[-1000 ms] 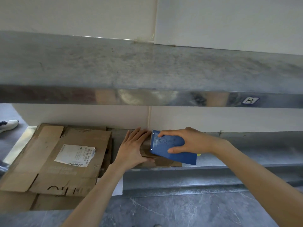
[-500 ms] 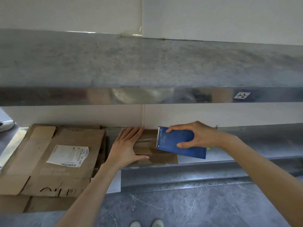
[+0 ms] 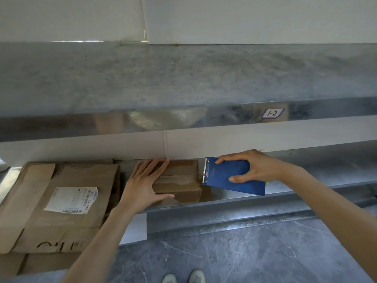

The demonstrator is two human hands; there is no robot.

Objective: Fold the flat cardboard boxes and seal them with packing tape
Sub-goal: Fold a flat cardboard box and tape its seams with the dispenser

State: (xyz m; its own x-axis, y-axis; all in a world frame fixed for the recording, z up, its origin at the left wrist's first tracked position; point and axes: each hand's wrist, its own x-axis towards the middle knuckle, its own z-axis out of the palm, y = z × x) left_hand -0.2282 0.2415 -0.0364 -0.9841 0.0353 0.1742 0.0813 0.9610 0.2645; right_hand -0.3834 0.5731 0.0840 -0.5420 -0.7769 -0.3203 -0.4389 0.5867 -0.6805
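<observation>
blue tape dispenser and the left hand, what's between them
Head view: the small cardboard box lies between them: the left hand rests on its left end; the blue tape dispenser, held by the right hand, is at its right edge.

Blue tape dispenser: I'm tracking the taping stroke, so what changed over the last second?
The right hand drew the blue tape dispenser rightward across the small box, from beside the left hand to the box's right edge, uncovering its top. Nothing was let go: the right hand still grips the dispenser, the left hand still presses flat on the box, and the flat cardboard stack lies unmoved.
</observation>
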